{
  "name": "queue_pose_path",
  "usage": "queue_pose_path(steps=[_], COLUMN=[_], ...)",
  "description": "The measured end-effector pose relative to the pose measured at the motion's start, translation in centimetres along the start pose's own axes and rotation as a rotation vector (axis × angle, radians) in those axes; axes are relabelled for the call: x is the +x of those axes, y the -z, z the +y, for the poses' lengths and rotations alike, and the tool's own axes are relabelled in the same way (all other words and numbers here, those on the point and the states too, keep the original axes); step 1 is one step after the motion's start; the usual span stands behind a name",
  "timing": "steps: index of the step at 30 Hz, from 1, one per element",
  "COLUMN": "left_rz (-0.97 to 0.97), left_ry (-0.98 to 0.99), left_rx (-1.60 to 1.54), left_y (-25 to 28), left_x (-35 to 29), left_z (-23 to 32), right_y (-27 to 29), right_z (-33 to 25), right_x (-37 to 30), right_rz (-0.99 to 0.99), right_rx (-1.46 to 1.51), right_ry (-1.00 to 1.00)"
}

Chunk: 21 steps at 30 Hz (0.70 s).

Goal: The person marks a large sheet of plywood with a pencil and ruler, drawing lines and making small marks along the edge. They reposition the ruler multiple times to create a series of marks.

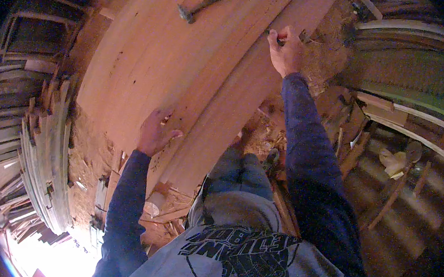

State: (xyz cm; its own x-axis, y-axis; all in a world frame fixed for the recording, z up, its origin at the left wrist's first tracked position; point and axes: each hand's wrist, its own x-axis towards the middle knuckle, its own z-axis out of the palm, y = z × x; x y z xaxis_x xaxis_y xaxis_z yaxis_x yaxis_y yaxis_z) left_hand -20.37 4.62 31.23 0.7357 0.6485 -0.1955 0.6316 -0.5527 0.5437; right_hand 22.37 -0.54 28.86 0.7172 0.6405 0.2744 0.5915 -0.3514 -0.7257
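Note:
A broad reddish wooden panel (138, 73) lies before me. Along its right side runs a long, narrower board (223, 123). My left hand (155, 132) rests on the near part of the panel, thumb and fingers apart. Farther off and to the right, my right hand (286, 52) is closed at the narrow board's right edge. Something small, dark and reddish shows between its fingers, too little to name. On the far part of the panel lies a hammer (187, 14), its dark handle pointing up to the right.
Stacked wood strips (53, 161) stand at the left, with more offcuts behind them. Sawdust (326, 58) covers the ground right of the board. Planks (404, 109) and a pale yellowish crumpled piece (393, 163) lie at the right. A round can-like thing (155, 202) sits near my left forearm.

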Motion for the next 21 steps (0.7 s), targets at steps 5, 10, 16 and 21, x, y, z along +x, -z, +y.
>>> queue_pose_path(steps=[5, 10, 16, 21], left_rz=[-0.046, -0.06, -0.057, -0.094], left_ry=[0.037, 0.077, 0.083, 0.145], left_rx=[0.02, 0.024, 0.077, 0.118], left_y=[-0.1, -0.3, -0.8, -1.4], left_x=[0.3, 0.4, 1.2, 2.2], left_z=[-0.1, -0.1, -1.0, -1.4], right_y=[-1.5, -2.5, -2.5, -1.5], right_z=[-6.0, -15.1, -12.7, -7.1], right_x=[-11.6, -28.8, -26.0, -13.9], right_rz=[-0.091, -0.422, -0.328, -0.075], right_rx=[0.0, 0.275, 0.204, 0.072], right_ry=[0.195, 0.064, 0.008, -0.08])
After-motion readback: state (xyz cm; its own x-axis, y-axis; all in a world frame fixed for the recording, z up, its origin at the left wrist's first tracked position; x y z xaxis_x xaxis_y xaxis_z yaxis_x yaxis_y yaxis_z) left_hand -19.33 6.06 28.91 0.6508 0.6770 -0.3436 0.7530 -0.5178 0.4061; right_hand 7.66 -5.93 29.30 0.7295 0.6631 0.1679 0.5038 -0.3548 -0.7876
